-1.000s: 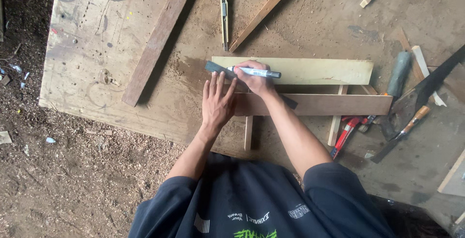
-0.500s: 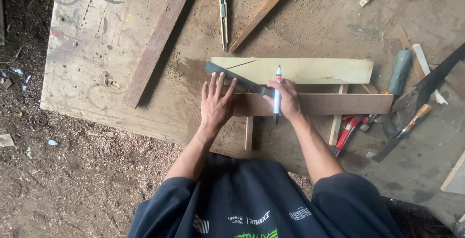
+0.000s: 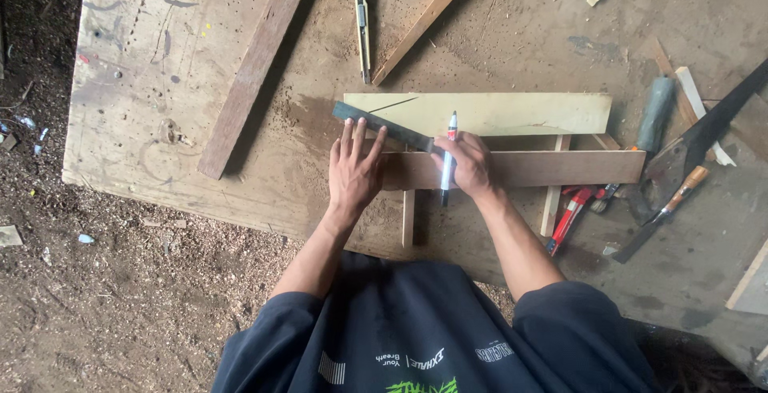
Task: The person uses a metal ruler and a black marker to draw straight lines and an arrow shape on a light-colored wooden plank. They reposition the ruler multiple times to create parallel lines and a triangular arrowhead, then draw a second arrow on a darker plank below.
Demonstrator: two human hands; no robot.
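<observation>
Change since a second ago: your right hand [image 3: 468,165] has come down from the pale board onto the dark batten, and the marker [image 3: 448,159], which lay crosswise, now stands lengthwise, pointing away from you. Half a second ago it was already nearly so; little has shifted since.
Left hand: your left hand [image 3: 354,171] lies flat, fingers spread wide, holding nothing; the fingertips press the near end of the dark ruler [image 3: 382,127], as before.
Right hand: fingers curled closed around the marker, thumb side toward the ruler's far end.
Marker: slim white barrel with dark ends, crossing the dark batten [image 3: 520,169] at right angles.
Ruler: flat, narrow, dark strip, lying aslant from the pale board [image 3: 512,113] down to your right hand.
Boards: the pale one is smooth, light yellow, rectangular; the batten is brown, longer grained, just beside it on your side. Thin pale slats [image 3: 408,219] stick out beneath.
Bench: worn plywood sheet [image 3: 144,89], stained, dusted with sawdust.
Nearby: a yellow utility knife [image 3: 362,29] beyond the boards, a rough brown plank [image 3: 256,65] to the left, a handsaw [image 3: 704,133] and a red-handled tool [image 3: 566,219] to the right.
</observation>
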